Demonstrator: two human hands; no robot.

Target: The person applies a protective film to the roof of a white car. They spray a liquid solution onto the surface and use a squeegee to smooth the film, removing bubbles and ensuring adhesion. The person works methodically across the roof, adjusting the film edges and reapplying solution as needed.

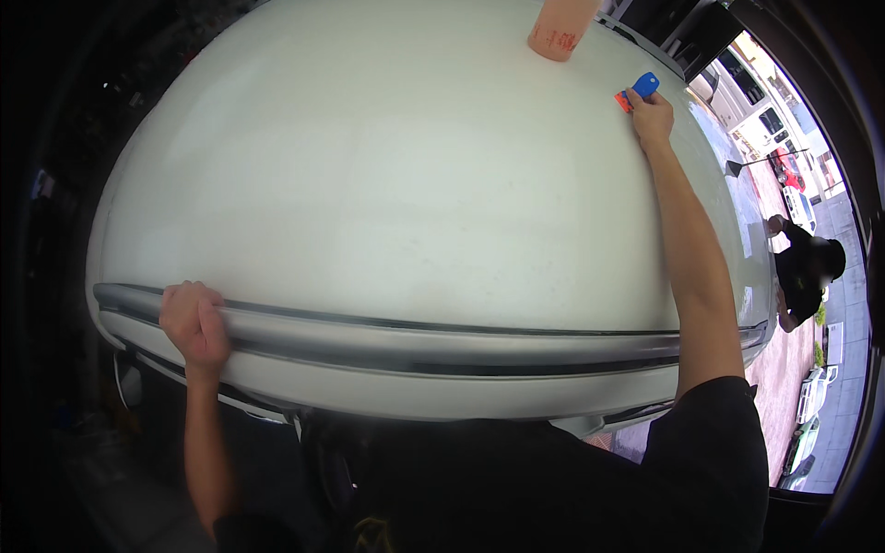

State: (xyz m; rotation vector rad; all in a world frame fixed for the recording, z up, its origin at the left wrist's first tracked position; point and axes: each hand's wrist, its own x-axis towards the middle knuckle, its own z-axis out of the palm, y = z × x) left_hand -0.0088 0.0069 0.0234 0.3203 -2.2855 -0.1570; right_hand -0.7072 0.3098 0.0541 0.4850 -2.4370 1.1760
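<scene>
A broad white vehicle roof (369, 184) fills most of the view. My left hand (194, 323) is wrapped round the grey roof rail (442, 346) along the near side, toward its left end. Stretched far across the roof to the right, my right hand (653, 118) grips a small scraper (645, 85) with a blue handle. The scraper's orange-red edge rests at the roof surface beside my fingers. Beyond it, at the top, stands an orange translucent bottle (556, 35) with red markings; its upper part is cut off by the frame.
Outside to the right, a person in dark clothes (804, 267) stands close to the vehicle's end. Parked cars (811, 396) and a white van (737, 83) are farther out on the pavement. A side mirror (129, 380) sticks out at the lower left. The left side is dark.
</scene>
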